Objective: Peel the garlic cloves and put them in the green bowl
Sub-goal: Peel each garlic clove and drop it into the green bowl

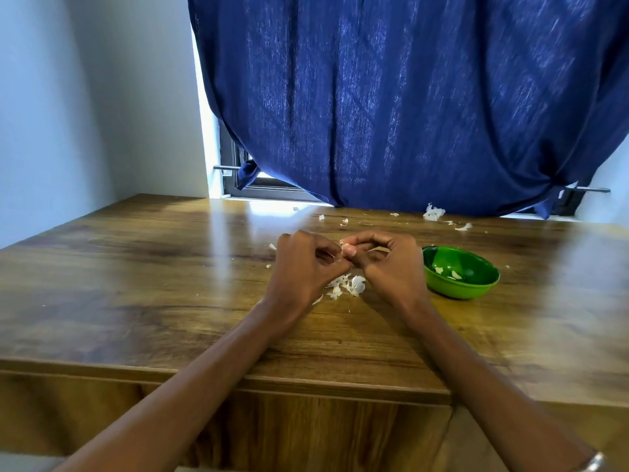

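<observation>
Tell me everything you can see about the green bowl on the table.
The green bowl is small, round and shallow, with a glossy finish that looks like plastic. It stands upright on the wooden table, just right of the right hand, which does not touch it. Its inside is darker green than its outer wall. Two small pale pieces, probably peeled garlic cloves, lie on its bottom. Nothing else touches it.
</observation>
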Motion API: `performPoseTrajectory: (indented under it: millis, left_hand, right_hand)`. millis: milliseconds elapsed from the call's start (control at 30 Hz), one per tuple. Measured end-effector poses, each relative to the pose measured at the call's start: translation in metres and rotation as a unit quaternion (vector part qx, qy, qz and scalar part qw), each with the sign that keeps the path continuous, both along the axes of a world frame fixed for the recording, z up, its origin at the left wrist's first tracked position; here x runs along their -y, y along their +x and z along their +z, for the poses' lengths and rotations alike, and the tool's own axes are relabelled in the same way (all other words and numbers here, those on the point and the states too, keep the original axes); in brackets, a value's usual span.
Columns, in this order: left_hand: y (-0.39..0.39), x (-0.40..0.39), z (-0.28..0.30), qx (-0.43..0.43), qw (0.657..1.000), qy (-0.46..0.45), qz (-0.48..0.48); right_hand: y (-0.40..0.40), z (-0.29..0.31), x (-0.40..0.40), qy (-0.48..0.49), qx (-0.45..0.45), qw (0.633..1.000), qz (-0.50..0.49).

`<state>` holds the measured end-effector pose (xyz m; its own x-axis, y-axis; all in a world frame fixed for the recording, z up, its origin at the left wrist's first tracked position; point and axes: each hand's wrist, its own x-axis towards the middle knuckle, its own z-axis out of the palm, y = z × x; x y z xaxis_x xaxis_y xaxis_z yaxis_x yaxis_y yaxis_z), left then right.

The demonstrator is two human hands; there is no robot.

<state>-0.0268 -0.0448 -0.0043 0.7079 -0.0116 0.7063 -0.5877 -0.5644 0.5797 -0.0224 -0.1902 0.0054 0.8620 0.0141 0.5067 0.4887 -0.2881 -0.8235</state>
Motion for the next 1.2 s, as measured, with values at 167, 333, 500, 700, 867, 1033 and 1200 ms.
performPoseTrajectory:
  millis: [167, 333, 500, 700, 867, 1033, 1200]
  left_hand:
    - [-0.005, 0.001, 0.003, -0.023, 0.999, -0.029, 0.002]
    - [-0.007, 0.002, 0.003, -0.023, 0.998, -0.052, 0.009]
    - [-0.007, 0.004, 0.002, -0.018, 0.998, -0.064, 0.023]
    - [-0.007, 0.007, 0.001, -0.010, 0.997, -0.072, 0.032]
    - [-0.009, 0.006, 0.002, -0.006, 0.997, -0.073, 0.034]
    - [-0.010, 0.006, 0.002, -0.014, 0.997, -0.073, 0.029]
    - [-0.011, 0.005, 0.002, -0.018, 0.996, -0.078, 0.028]
  right_hand:
    - [-0.001, -0.001, -0.002, -0.008, 0.008, 1.000, 0.003]
    - [0.001, -0.004, -0.004, -0.010, 0.015, 1.000, -0.004]
    - [0.004, -0.005, -0.004, 0.006, 0.012, 1.000, -0.004]
    - [0.006, -0.006, -0.004, 0.026, -0.004, 1.000, -0.004]
    - [0.006, -0.007, -0.004, 0.035, -0.017, 0.999, 0.002]
    - [0.007, -0.007, -0.003, 0.036, -0.031, 0.999, 0.002]
    - [0.008, -0.008, -0.003, 0.044, -0.057, 0.997, 0.006]
